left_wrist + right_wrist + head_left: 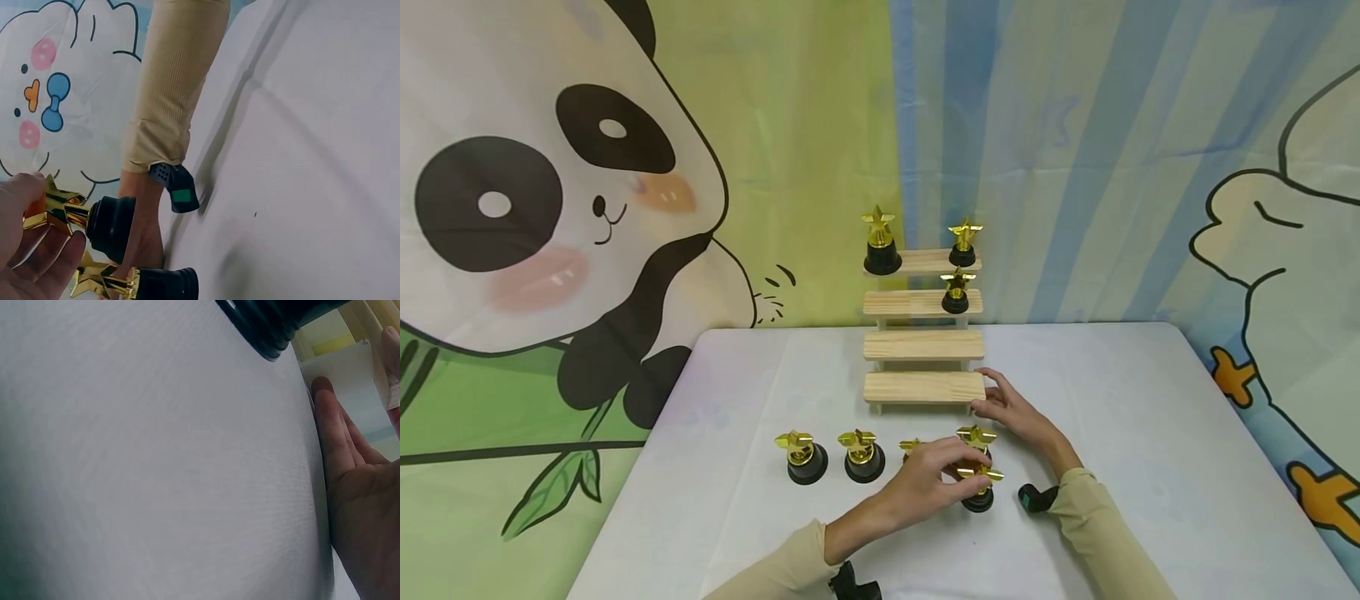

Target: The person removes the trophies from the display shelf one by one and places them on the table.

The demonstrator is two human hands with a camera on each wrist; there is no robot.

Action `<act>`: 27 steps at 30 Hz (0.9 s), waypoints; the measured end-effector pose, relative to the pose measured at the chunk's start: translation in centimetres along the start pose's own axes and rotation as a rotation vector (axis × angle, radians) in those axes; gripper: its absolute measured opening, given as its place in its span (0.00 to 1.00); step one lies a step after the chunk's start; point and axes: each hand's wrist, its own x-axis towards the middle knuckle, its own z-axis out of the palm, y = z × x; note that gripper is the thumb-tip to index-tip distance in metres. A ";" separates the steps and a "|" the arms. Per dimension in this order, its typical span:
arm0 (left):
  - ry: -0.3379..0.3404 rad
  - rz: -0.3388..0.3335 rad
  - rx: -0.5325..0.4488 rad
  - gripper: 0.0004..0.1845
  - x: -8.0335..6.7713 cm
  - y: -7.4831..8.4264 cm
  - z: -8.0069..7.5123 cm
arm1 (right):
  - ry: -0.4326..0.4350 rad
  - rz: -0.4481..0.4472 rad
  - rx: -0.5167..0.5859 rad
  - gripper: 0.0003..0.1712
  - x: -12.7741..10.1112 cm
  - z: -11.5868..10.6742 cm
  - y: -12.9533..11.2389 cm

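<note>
My left hand [925, 482] pinches a small star trophy [978, 500], gold on a black base, by its star. In the left wrist view, thumb and fingers close around that star; whether the base touches the table cannot be told. Just behind it stands another star trophy [976, 435], partly covered. My right hand [1018, 417] grips the right end of the lowest step of a wooden tiered stand [923, 387], thumb in front and a finger at the far side. In the right wrist view, other fingers [334, 428] stretch low along the table beside the stand.
Two star trophies stand on the table at left, a left one [806, 467] and a right one [863, 462]; a third [910, 446] is mostly behind my left hand. The stand's top step holds a larger trophy [882, 250] and a smaller one [962, 250]; the step below holds another [955, 298].
</note>
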 end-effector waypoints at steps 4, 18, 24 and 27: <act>-0.004 0.006 0.031 0.10 0.0 -0.2 0.8 | -0.003 -0.019 0.014 0.40 0.0 0.0 0.0; -0.057 -0.055 0.053 0.10 -0.8 -1.1 2.6 | -0.007 -0.064 0.032 0.40 0.1 0.0 0.4; -0.058 -0.040 0.073 0.09 -1.0 -1.5 2.9 | -0.006 -0.059 0.033 0.41 0.2 0.0 0.5; -0.058 -0.031 0.094 0.09 -1.1 -1.7 3.1 | -0.009 -0.059 0.033 0.41 0.1 0.0 0.4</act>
